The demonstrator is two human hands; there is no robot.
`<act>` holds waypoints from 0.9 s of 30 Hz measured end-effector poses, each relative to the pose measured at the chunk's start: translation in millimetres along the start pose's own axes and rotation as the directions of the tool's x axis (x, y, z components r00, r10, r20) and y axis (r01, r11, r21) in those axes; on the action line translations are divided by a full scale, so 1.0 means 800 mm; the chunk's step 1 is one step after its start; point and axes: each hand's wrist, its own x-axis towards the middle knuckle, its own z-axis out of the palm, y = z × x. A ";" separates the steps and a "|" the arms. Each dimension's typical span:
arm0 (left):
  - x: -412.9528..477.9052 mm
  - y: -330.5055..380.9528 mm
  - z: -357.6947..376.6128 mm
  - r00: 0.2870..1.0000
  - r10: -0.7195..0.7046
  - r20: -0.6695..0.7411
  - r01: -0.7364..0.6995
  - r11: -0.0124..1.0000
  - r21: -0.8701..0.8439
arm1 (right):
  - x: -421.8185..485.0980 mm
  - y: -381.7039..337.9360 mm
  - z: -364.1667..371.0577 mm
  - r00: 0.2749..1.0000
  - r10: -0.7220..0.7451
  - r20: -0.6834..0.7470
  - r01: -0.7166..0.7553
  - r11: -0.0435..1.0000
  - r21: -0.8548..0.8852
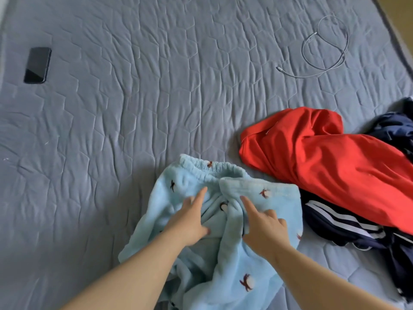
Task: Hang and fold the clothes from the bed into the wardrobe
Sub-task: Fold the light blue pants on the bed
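Light blue fleece pants (196, 180) with small penguin prints lie bunched on the grey quilted bed (134, 97), elastic waistband at the far end. My left hand (190, 218) rests on the fabric just below the waistband, index finger stretched out, thumb tucked into a fold. My right hand (263, 227) is beside it, index finger pointing forward while the other fingers curl around a ridge of the blue fleece. A red garment (324, 157) lies crumpled to the right. Under and behind it sits dark navy clothing with white stripes (339, 222).
A black phone (37, 65) lies face up at the far left of the bed. A coiled grey cable (324, 50) lies at the far right. The bed's right edge (393, 25) runs diagonally at the top right corner.
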 end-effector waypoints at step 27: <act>0.012 0.035 0.027 0.986 0.124 -0.108 -0.111 0.986 0.122 | -0.020 0.073 0.009 0.965 0.169 0.201 -0.138 0.978 -0.157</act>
